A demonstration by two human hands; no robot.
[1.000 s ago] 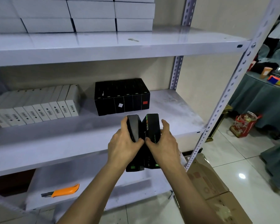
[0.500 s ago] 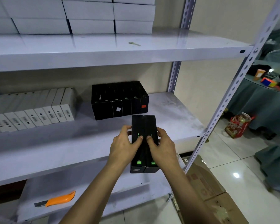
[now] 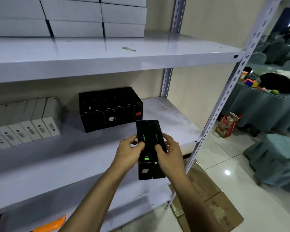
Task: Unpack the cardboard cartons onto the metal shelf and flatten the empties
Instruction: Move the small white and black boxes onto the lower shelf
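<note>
since a second ago the two slim black boxes (image 3: 148, 141), then splayed apart in a v, have been squared flush side by side and carried up and forward, closer to the shelf. they now sit just right of the frame's centre, over the front part of the middle board of the metal shelf (image 3: 57, 156); whether they touch it cannot be told. the left hand (image 3: 129, 152) grips the left box and the right hand (image 3: 170, 155) grips the right one, fingers curled round the outer sides and thumbs pressing on top, probably to keep the pair aligned so both go in as one block. behind them, at the centre, a row of black boxes (image 3: 110, 109) stands on edge; the bare space to its right looks like the intended spot. white boxes (image 3: 24, 129) line the left. a cardboard carton (image 3: 207, 198) lies on the floor at lower right, partly hidden by the right forearm, contents unseen. an orange knife (image 3: 50, 225) is cut off at the bottom edge. the green print on the boxes is too small to read.
</note>
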